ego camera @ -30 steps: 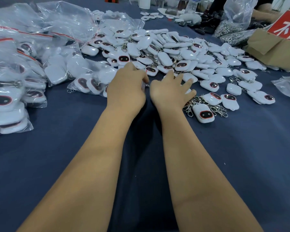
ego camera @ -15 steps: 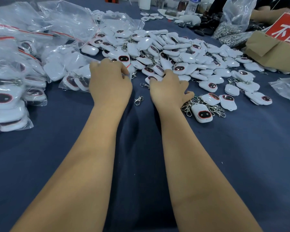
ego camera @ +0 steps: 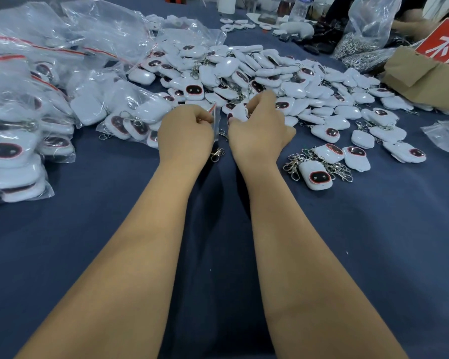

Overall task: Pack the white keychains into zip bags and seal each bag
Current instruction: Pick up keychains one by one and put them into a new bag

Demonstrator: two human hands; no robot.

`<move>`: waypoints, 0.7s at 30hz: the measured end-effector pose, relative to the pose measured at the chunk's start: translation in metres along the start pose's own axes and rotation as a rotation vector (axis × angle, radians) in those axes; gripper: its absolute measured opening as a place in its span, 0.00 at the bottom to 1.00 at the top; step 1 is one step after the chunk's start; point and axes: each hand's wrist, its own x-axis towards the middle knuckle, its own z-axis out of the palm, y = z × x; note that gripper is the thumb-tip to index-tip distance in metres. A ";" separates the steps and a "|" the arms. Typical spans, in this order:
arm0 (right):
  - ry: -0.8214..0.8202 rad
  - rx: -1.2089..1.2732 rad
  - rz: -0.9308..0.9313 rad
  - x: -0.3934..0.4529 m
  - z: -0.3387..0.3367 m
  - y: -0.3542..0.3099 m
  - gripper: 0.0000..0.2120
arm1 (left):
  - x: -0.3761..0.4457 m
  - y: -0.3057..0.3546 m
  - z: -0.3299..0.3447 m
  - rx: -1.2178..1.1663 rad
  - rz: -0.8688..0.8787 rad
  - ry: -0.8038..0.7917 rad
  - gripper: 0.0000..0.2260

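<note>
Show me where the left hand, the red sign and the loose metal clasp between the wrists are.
left hand [ego camera: 184, 133]: head view, back of the hand.
red sign [ego camera: 443, 47]: head view, its red face with white characters.
loose metal clasp [ego camera: 216, 154]: head view, the hook body.

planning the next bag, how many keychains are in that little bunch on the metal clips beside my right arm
3 keychains: one nearest, face up on the clips; one just behind it; one at the right end. The clips could hide something smaller.
</note>
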 end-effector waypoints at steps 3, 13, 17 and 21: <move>0.044 0.186 -0.061 -0.001 -0.001 -0.001 0.15 | 0.000 0.000 0.000 -0.054 -0.030 -0.034 0.18; -0.263 0.738 0.130 -0.008 0.006 -0.013 0.13 | 0.002 0.001 0.001 -0.336 -0.115 -0.027 0.13; -0.343 0.850 0.254 -0.007 0.005 -0.009 0.12 | 0.002 0.002 0.001 -0.372 -0.125 -0.033 0.13; -0.357 0.891 0.318 -0.005 0.005 -0.010 0.10 | 0.003 0.002 0.002 -0.404 -0.117 -0.050 0.11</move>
